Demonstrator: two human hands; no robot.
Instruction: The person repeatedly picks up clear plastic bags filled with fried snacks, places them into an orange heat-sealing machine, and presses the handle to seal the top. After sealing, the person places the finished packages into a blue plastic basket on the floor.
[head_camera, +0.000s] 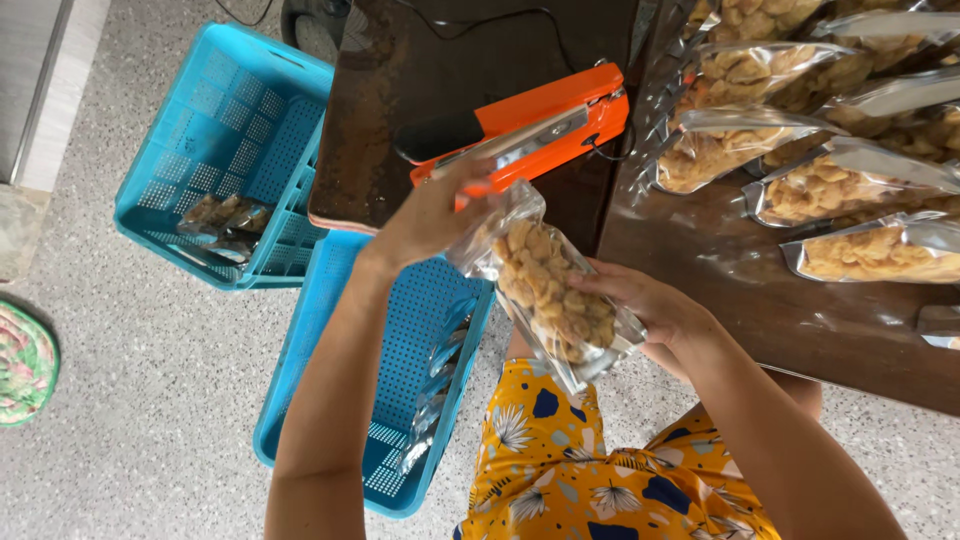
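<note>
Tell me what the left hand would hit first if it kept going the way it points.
Probably the orange heat sealer: the left hand, pinching the top of the snack bag, points up toward it. Depth is unclear.

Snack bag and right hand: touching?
Touching. The head view shows the right hand cupping the lower end of the clear snack bag, fingers pressed against the plastic, while the left hand grips its top.

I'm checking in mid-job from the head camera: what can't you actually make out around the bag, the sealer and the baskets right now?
- Head view: the left hand covers the top of the clear snack bag, so its mouth and seal are hidden.
- The orange sealer: the same hand hides its near end.
- The filled bags on the table run off the top and right edges.
- Packets in the far blue basket are too small to identify.
</note>
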